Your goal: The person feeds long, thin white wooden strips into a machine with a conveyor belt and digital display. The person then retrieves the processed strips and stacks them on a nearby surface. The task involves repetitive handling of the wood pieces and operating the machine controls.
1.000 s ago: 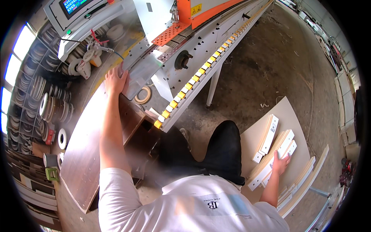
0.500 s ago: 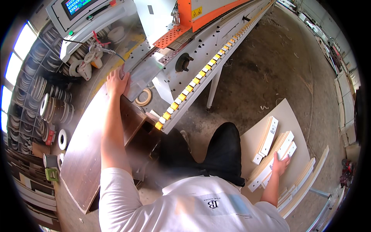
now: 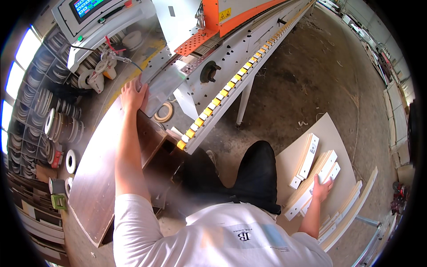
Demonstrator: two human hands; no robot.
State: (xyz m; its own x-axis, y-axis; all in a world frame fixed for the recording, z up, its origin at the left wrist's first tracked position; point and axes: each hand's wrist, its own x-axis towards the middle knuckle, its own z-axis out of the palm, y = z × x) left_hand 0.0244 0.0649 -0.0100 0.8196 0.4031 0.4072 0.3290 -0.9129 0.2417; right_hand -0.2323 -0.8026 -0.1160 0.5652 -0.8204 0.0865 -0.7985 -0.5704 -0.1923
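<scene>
My left hand (image 3: pixel 133 95) lies at the far corner of a dark brown wooden table (image 3: pixel 95 178), beside the clear sheet (image 3: pixel 161 95) at the machine's near end. Its fingers are stretched forward and I see nothing held in them. Down at the right, my right hand (image 3: pixel 321 188) is closed over a curved wooden strip (image 3: pixel 307 205) with a white face, in a bundle of similar strips. Its thumb and fingers straddle the strip; the fingertips are partly hidden. A smaller bundle of curved strips (image 3: pixel 306 161) lies just beyond, on a pale board (image 3: pixel 327 127).
A white and orange machine (image 3: pixel 240 18) stands ahead, with a rail of yellow and white rollers (image 3: pixel 215 101) slanting toward me. A control panel (image 3: pixel 89 20) is at the far left. Shelves of edging rolls (image 3: pixel 42 66) line the left. Longer curved strips (image 3: pixel 356 213) lie at right.
The view has shifted very slightly. Both hands stay in the same places, and the strips have not visibly moved.
</scene>
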